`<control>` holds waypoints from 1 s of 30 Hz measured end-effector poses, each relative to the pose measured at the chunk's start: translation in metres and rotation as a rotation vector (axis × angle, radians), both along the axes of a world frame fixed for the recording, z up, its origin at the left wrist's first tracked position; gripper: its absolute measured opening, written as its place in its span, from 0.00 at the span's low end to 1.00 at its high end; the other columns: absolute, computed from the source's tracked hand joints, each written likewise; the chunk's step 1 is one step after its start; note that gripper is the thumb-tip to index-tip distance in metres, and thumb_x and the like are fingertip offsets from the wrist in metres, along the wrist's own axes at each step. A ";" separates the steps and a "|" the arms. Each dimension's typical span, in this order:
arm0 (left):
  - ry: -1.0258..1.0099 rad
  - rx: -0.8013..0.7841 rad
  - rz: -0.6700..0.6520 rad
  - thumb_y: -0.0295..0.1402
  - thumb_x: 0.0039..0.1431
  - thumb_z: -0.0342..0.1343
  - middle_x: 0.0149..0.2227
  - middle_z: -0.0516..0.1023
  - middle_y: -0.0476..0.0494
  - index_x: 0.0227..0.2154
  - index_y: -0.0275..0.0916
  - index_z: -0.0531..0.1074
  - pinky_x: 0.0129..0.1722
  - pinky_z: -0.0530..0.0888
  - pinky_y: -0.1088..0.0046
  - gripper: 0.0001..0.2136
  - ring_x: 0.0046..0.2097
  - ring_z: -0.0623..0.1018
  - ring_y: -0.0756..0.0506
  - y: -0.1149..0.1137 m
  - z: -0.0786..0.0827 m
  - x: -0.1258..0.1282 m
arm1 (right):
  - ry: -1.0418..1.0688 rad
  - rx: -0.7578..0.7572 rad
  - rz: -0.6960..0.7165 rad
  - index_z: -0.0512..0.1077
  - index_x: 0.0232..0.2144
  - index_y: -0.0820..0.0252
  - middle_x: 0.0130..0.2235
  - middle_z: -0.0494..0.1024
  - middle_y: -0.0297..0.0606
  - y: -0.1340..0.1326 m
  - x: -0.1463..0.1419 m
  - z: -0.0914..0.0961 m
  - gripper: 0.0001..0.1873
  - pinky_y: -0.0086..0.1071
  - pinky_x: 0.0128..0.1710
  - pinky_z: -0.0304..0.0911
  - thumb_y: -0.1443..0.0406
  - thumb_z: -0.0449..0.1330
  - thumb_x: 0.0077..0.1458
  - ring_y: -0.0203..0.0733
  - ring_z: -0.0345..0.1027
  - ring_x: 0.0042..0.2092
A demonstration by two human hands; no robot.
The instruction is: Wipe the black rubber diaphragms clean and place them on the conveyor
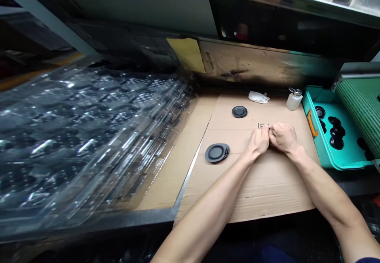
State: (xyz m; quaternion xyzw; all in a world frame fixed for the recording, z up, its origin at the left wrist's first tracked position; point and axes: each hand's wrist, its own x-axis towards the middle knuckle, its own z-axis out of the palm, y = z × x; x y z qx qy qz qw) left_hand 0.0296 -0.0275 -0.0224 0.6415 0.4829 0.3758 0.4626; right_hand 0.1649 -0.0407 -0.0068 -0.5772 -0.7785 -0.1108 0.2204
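Bare forearms (pixel 215 197) reach in from the bottom edge over a cardboard sheet (pixel 267 197); the left hand (pixel 257 141) and right hand (pixel 283 136) meet knuckle to knuckle, each closed in a tight pinch on what looks like one dark piece (pixel 269 129); it sits between them, neither hand nearer, and its long axis cannot be told; only a thin black sliver of it shows, the rest covered; left of the left hand lies a fanned stack of flat, ringed black discs (pixel 216 153), with a second stack (pixel 239 112) farther off; to the right stands a teal bin (pixel 325 152) holding dark round parts (pixel 337 142).
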 end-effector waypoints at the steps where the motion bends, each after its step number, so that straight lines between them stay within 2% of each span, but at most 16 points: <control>1: -0.041 -0.064 0.012 0.47 0.72 0.39 0.15 0.69 0.44 0.17 0.41 0.66 0.26 0.68 0.70 0.28 0.23 0.72 0.46 0.001 0.000 0.001 | 0.027 -0.021 -0.017 0.72 0.28 0.56 0.31 0.78 0.38 0.000 0.000 0.000 0.09 0.32 0.33 0.53 0.66 0.56 0.61 0.40 0.67 0.32; 3: -0.221 -0.266 0.059 0.48 0.72 0.39 0.16 0.69 0.45 0.21 0.40 0.70 0.22 0.66 0.72 0.27 0.20 0.70 0.47 0.006 0.004 0.001 | 0.111 -0.037 -0.042 0.74 0.30 0.56 0.33 0.79 0.38 -0.001 0.001 0.001 0.08 0.32 0.33 0.55 0.64 0.56 0.61 0.41 0.69 0.33; 6: -0.650 -0.667 0.055 0.46 0.74 0.36 0.21 0.74 0.42 0.32 0.35 0.74 0.17 0.65 0.76 0.26 0.18 0.69 0.50 0.014 0.014 -0.006 | 0.249 -0.016 -0.109 0.76 0.34 0.57 0.36 0.81 0.40 0.000 0.010 0.001 0.11 0.32 0.37 0.59 0.62 0.55 0.63 0.42 0.72 0.36; 8: -0.883 -0.876 0.009 0.42 0.75 0.34 0.27 0.78 0.36 0.39 0.30 0.74 0.19 0.71 0.78 0.26 0.21 0.73 0.50 0.018 0.021 -0.013 | 0.286 -0.023 -0.189 0.77 0.35 0.58 0.38 0.82 0.43 0.003 0.021 0.001 0.12 0.33 0.40 0.61 0.61 0.55 0.62 0.44 0.73 0.39; 10: -1.010 -0.994 -0.007 0.40 0.75 0.35 0.33 0.80 0.30 0.45 0.25 0.73 0.23 0.76 0.78 0.25 0.24 0.76 0.50 0.022 0.026 -0.020 | 0.275 -0.067 -0.266 0.77 0.35 0.58 0.39 0.82 0.44 0.008 0.033 -0.001 0.12 0.34 0.41 0.61 0.61 0.55 0.62 0.47 0.73 0.40; 13: -1.070 -1.039 0.020 0.41 0.76 0.36 0.38 0.81 0.27 0.53 0.22 0.70 0.24 0.79 0.77 0.26 0.24 0.77 0.50 0.024 0.027 -0.024 | 0.249 -0.134 -0.341 0.78 0.36 0.59 0.40 0.83 0.45 0.016 0.048 -0.005 0.13 0.35 0.42 0.61 0.61 0.54 0.62 0.49 0.73 0.42; 16: -1.065 -1.042 0.022 0.42 0.76 0.35 0.39 0.81 0.26 0.56 0.22 0.68 0.23 0.79 0.78 0.27 0.23 0.76 0.51 0.024 0.024 -0.023 | 0.238 -0.162 -0.362 0.79 0.38 0.59 0.41 0.83 0.46 0.019 0.052 -0.008 0.15 0.36 0.42 0.62 0.60 0.54 0.61 0.49 0.73 0.43; 22: -1.059 -1.033 0.027 0.42 0.76 0.35 0.39 0.81 0.27 0.55 0.21 0.68 0.23 0.78 0.79 0.27 0.23 0.75 0.51 0.024 0.023 -0.021 | 0.247 -0.157 -0.340 0.79 0.37 0.60 0.40 0.83 0.46 0.018 0.049 -0.009 0.15 0.36 0.43 0.62 0.60 0.54 0.61 0.49 0.74 0.42; 30: -1.051 -1.014 0.039 0.45 0.77 0.33 0.36 0.80 0.27 0.49 0.21 0.71 0.24 0.78 0.80 0.30 0.24 0.76 0.51 0.022 0.027 -0.022 | 0.229 -0.185 -0.374 0.79 0.40 0.58 0.42 0.83 0.45 0.019 0.053 -0.011 0.16 0.36 0.43 0.62 0.58 0.53 0.62 0.50 0.74 0.43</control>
